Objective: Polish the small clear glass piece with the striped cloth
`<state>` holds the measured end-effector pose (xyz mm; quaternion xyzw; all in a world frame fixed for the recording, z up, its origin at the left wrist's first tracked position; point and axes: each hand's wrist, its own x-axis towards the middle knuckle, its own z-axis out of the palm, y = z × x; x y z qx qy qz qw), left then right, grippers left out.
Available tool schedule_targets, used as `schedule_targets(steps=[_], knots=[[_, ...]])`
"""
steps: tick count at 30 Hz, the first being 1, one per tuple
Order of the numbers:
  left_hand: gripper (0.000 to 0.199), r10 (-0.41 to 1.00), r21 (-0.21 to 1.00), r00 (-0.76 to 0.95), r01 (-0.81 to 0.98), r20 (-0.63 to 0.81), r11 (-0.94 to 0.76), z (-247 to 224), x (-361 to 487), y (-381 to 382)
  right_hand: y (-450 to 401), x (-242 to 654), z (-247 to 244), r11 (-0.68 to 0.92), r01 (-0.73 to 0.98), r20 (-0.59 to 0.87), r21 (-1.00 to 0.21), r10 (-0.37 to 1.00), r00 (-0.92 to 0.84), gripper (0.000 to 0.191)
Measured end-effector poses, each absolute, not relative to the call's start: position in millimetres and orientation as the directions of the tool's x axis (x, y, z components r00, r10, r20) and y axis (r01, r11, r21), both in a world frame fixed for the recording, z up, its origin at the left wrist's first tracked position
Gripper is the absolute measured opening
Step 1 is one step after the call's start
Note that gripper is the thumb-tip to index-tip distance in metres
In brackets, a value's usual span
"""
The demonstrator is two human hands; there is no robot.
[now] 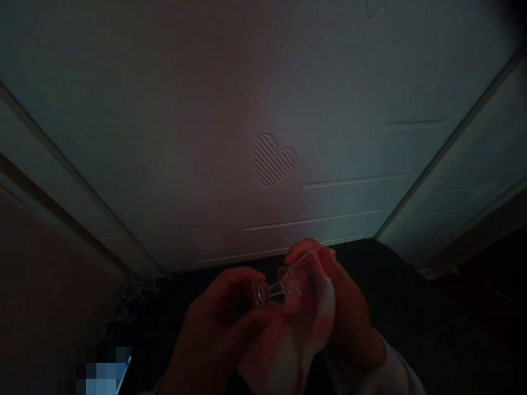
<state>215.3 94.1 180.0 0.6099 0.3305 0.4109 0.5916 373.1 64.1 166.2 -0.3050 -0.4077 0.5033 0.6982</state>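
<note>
A small clear stemmed glass lies sideways between my hands, low in the middle of the view. My left hand is closed around its foot, at the left end. At the other end, my right hand wraps the bowl together with a pink and white cloth. The cloth covers part of the bowl and hangs down below it, towards me. Dim light hides some of the right fingers behind the bowl and cloth.
Ahead stands a pale panel with an engraved striped heart and grooved lines. A dark surface lies beneath my hands. Along its left edge runs a ruffled trim. A bright, pixelated patch shows at bottom left.
</note>
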Motion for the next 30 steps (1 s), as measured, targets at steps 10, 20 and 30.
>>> schedule_targets(steps=[10, 20, 30], knots=[[0.03, 0.772, 0.891, 0.636, -0.352, 0.004, 0.286, 172, 230, 98, 61, 371, 172, 0.3, -0.594, 0.209, -0.746, 0.953, 0.219, 0.02], [0.017, 0.74, 0.996, 0.671, -0.087, 0.036, 0.031, 171, 226, 94, 62, 371, 169, 0.417, -0.393, 0.266, -0.82, 0.885, 0.383, 0.046], [0.02, 0.79, 0.8, 0.499, 0.275, 0.355, -0.534, 167, 235, 86, 66, 352, 163, 0.452, -0.49, 0.26, -0.745, 0.874, 0.411, 0.045]])
